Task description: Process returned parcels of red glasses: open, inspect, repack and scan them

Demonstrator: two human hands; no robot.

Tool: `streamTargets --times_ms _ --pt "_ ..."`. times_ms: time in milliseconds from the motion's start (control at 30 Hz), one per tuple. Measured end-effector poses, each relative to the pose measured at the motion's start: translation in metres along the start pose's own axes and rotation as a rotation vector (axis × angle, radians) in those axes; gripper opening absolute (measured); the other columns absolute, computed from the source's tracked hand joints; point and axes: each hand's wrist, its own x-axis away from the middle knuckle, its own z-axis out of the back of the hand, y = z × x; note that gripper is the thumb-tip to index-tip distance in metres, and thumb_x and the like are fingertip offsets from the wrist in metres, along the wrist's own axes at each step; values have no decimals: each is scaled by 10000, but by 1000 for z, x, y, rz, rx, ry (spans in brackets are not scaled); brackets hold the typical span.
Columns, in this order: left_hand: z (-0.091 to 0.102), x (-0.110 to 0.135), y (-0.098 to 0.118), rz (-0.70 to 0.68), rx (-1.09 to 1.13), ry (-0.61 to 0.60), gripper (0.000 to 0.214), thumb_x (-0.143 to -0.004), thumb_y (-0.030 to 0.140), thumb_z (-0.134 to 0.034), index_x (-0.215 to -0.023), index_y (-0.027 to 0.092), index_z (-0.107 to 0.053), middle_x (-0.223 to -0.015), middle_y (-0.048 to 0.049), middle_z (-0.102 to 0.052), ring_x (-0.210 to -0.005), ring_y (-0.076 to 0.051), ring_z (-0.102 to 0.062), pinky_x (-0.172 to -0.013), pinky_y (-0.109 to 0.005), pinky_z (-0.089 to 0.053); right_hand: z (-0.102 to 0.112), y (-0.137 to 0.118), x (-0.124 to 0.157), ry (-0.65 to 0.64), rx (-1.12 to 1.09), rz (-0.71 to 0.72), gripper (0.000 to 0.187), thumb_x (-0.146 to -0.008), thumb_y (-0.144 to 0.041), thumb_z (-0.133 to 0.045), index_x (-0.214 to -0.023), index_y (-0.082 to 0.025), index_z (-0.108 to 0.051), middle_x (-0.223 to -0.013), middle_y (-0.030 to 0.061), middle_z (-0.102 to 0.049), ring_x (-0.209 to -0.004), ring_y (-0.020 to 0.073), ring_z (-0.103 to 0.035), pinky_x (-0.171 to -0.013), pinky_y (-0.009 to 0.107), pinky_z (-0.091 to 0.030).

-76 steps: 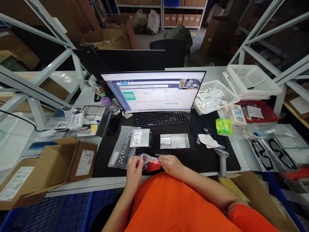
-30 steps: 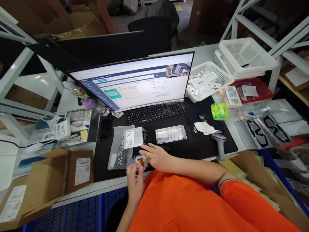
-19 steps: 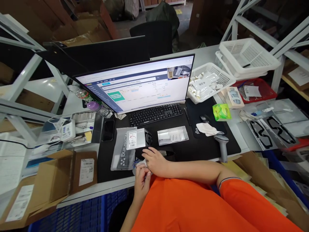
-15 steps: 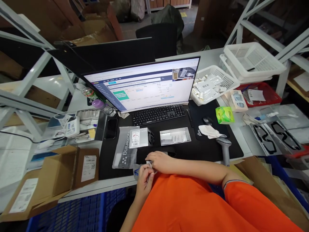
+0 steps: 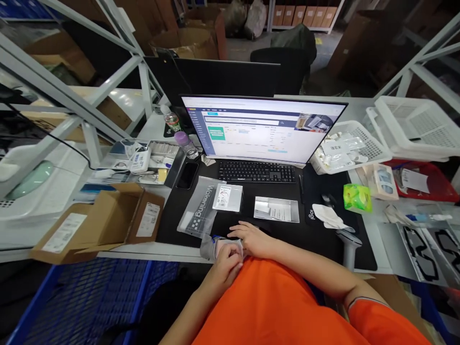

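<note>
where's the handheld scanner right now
In the head view, the handheld scanner is on the person's right, near the front right corner of the black desk mat, a white cloth just beyond it.

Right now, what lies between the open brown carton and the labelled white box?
In the head view, the frosted Wakening bag lies between the carton and the white box, with black mat showing on the carton side.
</note>
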Motion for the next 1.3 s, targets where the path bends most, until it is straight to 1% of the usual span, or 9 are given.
streamTargets --times_ms 167,233,400,667,800,900,1000,1133,1300 --pt "-4 23 -44 372 -81 581 361 -931 509 -484 -1042 196 -625 -995 -98 -599 -895 -233 -595 -805 -400 -529 0 -1 0 -4 1 -18 238 -864 -433 -736 -898 -208 -807 -1393 92 -631 -1394 269 -471 -1200 463 -308" --pt "-3 23 -60 496 -100 655 411 -917 537 -485 -1052 175 -624 -926 -85 -597 -799 -225 -590 -738 -397 -537 -1 -2 -2 -13 10 -1 235 -863 -437 -736 -903 -216 -806 -1407 87 -619 -1398 270 -465 -1190 449 -327" --pt "-2 9 -71 444 -87 553 329 -890 473 -534 -903 181 -685 -851 -74 -626 -742 -221 -603 -718 -396 -545 -3 -5 -7 -25 37 23 201 -867 -393 -740 -918 -211 -808 -1454 92 -579 -1418 275 -440 -1181 442 -357" --pt "14 -16 -30 81 -128 283 293 -973 282 -418 -965 212 -702 -953 -87 -679 -933 -215 -627 -847 -371 -525 9 -20 -5 27 49 7 91 -857 -213 -718 -837 -201 -807 -1626 48 -356 -1519 303 -267 -1194 474 -348" --pt "32 -32 -7 -120 -331 141 300 -991 264 -416 -984 209 -711 -957 -91 -690 -882 -214 -616 -793 -363 -499 14 -29 6 129 -46 -3 100 -852 -260 -735 -888 -207 -812 -1547 97 -469 -1434 293 -413 -1171 468 -372" --pt "33 -36 3 -157 -314 138 282 -989 285 -445 -964 222 -718 -953 -78 -698 -856 -211 -621 -773 -358 -493 17 -34 20 189 -194 -78 135 -820 -333 -792 -899 -226 -819 -1429 108 -574 -1288 265 -550 -1122 440 -420" --pt "23 -29 4 -75 -217 269 267 -989 316 -453 -1015 219 -700 -963 -74 -683 -894 -208 -633 -795 -347 -515 16 -34 33 240 -385 -139 145 -791 -322 -824 -914 -243 -824 -1377 99 -596 -1251 238 -574 -1082 383 -456" --pt "6 -10 -7 312 -8 582 319 -919 499 -535 -971 203 -644 -949 -79 -661 -851 -224 -643 -774 -373 -539 9 -28 48 368 -563 -154 173 -792 -378 -819 -900 -243 -829 -1338 107 -598 -1213 237 -590 -1056 385 -470" --pt "-6 -1 -11 430 129 356 421 -899 612 -448 -858 217 -588 -835 -59 -667 -778 -232 -649 -712 -367 -524 -5 -24 60 487 -743 -218 255 -750 -466 -835 -868 -240 -831 -1301 112 -596 -1112 239 -627 -996 405 -495"
